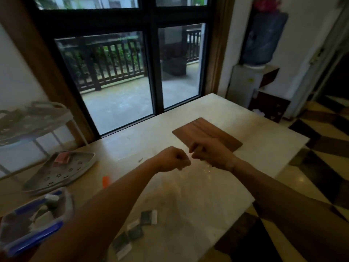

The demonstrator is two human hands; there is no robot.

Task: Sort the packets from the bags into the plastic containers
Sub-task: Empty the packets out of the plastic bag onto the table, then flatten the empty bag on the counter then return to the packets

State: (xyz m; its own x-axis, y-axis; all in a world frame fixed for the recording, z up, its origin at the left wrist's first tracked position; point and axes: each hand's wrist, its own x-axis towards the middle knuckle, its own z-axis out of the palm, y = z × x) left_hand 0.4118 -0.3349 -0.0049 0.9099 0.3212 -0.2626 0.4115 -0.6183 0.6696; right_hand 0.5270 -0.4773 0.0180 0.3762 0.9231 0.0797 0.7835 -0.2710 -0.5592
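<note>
Over the middle of the table, my left hand (172, 159) and my right hand (209, 154) are both closed, knuckles nearly touching, pinching the top edge of a clear plastic bag (190, 186) that hangs and spreads below them. The bag is hard to make out. Several dark packets with white ends (136, 231) lie on the table near its front edge, under my left forearm. A blue-rimmed clear plastic container (37, 220) at the front left holds dark and white packets. A grey tray (60, 171) behind it holds a red packet (62, 158).
A brown wooden board (205, 133) lies just beyond my hands. A small orange piece (105, 182) sits on the pale table (255, 157). A white wire rack (32, 118) stands at the left, a water dispenser (258, 72) at the back right. A window is straight ahead.
</note>
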